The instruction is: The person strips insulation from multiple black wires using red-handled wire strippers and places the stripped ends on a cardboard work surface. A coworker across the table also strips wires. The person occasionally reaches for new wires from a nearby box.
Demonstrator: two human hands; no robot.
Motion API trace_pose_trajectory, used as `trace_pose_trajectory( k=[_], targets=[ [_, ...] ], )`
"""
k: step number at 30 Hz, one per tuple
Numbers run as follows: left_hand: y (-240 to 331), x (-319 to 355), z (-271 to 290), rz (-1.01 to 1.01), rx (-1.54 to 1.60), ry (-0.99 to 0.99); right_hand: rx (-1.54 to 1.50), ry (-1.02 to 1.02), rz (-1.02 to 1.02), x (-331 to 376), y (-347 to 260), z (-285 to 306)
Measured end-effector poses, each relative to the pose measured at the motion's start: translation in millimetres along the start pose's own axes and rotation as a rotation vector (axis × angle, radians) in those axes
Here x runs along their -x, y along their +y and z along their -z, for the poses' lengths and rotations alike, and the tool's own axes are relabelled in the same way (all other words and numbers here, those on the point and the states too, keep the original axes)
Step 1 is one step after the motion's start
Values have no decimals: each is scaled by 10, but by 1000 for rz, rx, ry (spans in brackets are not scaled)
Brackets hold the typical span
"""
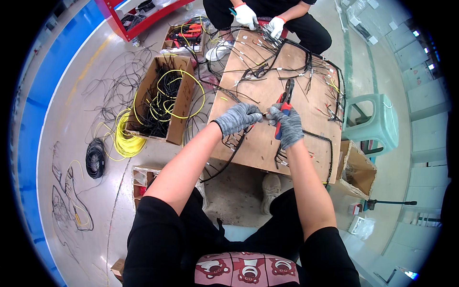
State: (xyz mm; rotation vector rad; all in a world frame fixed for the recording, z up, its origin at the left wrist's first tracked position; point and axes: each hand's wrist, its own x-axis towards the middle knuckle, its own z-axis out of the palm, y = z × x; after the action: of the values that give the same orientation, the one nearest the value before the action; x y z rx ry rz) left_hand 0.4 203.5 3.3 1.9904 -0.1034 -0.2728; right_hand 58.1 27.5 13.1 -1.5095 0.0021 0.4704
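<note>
Pink fabric [247, 269] printed with cartoon bears lies closest, short of the board [263, 152], a flat sheet of smooth brown wood. Across the board runs a black wire harness [308, 61], its sleeved trunks bending and fraying into thin loose ends. Over the board's near half, a thin wire [263, 114] spans the small gap between the hands, at the left fingertips. The left hand [237, 118], in mottled grey knit, has its fingers pinched together there; the right hand [288, 125] (gloved alike) is curled around pliers [285, 110] with red-and-blue handles, their dark nose aimed toward the board's far side. Both forearms reach forward from the board's near side, converging, wrists nearly straight.
</note>
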Motion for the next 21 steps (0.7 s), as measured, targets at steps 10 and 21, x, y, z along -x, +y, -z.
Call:
trace_pose_trajectory(
  k=[10, 21],
  targets=[
    [20, 26, 10, 19, 3, 19, -60, 21, 20, 38, 8, -70],
    [15, 21, 12, 9, -60, 41, 16, 15, 99, 58, 16, -135]
  ],
)
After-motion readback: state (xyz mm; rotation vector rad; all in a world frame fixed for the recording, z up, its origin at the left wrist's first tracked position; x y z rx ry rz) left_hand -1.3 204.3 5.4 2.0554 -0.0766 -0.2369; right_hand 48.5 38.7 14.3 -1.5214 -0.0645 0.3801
